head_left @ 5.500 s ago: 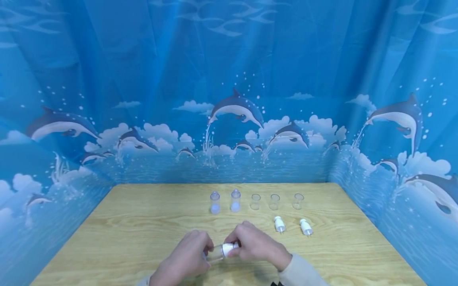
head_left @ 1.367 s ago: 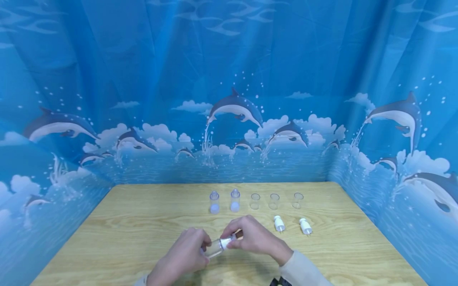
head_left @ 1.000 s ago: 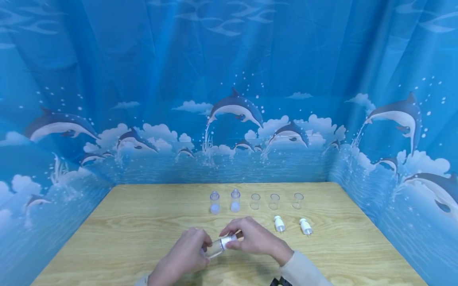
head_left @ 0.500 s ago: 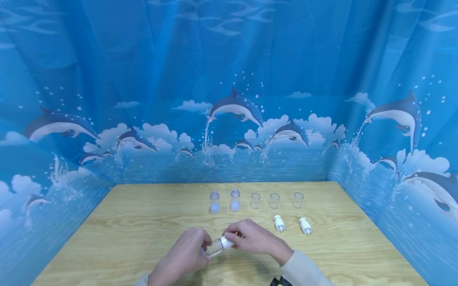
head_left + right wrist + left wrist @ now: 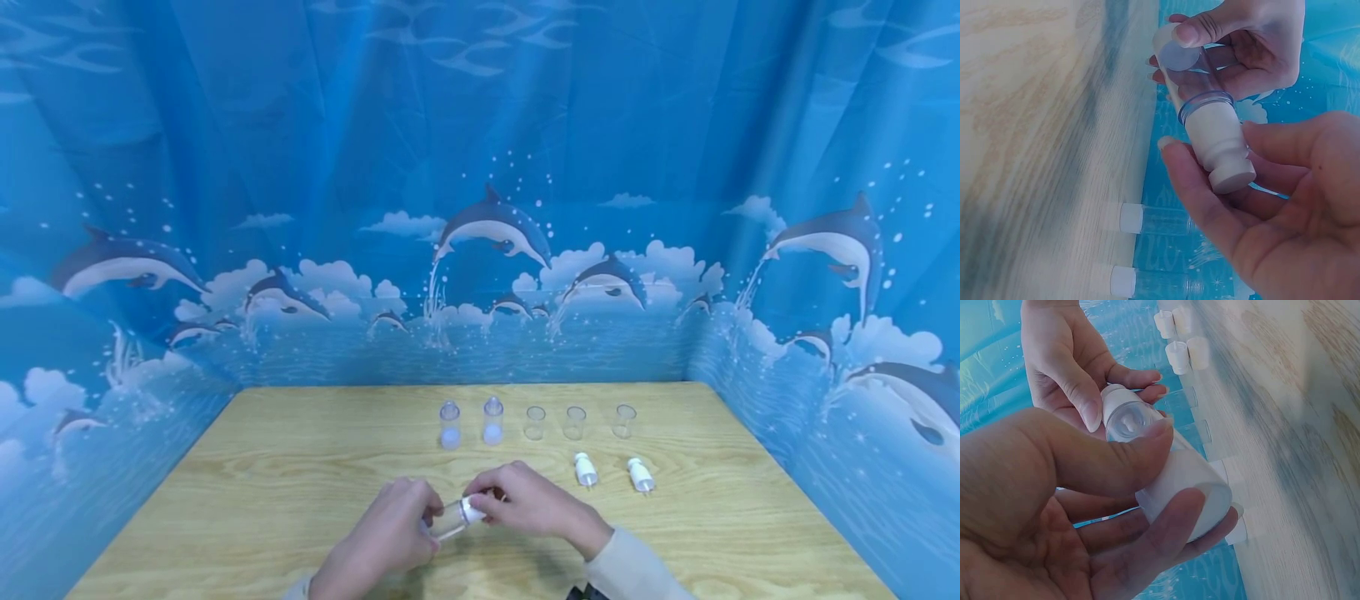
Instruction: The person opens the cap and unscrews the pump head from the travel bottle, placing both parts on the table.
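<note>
A small clear bottle (image 5: 450,522) with a white base (image 5: 1194,487) lies tilted between my two hands, its white pump head (image 5: 1216,134) seated at the mouth. My left hand (image 5: 390,527) holds the bottle's lower part between thumb and fingers. The fingers of my right hand (image 5: 531,502) are bent round the pump head, the thumb (image 5: 1266,140) on one side of it. In the left wrist view a short nozzle shows through the clear wall below the pump head.
Beyond the hands stand two clear bottles with whitish bases, a left one (image 5: 450,427) and a right one (image 5: 492,422). Three clear cups continue the row, one of them a middle cup (image 5: 574,423). Two white pump heads (image 5: 586,469) lie nearer on the wooden table (image 5: 300,467). A blue dolphin curtain (image 5: 480,125) surrounds it.
Since the oldest frame the bottle's pump end has tipped slightly away from me. My right fingers have shifted their grip round the pump head several times. The left hand stays nearly still.
</note>
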Motion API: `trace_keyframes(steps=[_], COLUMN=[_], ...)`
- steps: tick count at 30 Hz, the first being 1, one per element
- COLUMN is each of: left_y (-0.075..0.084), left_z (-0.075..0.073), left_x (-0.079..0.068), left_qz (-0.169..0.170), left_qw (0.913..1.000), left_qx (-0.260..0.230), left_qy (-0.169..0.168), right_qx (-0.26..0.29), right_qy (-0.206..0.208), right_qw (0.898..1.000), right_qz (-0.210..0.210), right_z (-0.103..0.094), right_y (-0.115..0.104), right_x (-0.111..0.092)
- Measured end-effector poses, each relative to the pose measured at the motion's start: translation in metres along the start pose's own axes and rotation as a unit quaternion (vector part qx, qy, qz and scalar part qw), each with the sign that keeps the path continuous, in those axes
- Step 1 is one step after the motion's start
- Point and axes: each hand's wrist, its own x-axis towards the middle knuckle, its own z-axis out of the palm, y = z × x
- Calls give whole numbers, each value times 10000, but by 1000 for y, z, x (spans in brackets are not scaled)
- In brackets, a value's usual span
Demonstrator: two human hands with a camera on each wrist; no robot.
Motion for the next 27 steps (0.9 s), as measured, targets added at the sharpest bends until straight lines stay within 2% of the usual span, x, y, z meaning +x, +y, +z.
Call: trace_keyframes(steps=[7, 27], left_y=[-1, -1], left_z=[1, -1], left_x=[0, 0], left_qz=[10, 27], left_qw=[10000, 10000], left_qx=[-2, 29], left_qy=[3, 8], right_qx=[-191, -146], right_qy=[101, 209], right_qw=[9997, 9996], right_qz=[-131, -154], right_z=[1, -1], right_y=[-1, -3], right_x=[-1, 0])
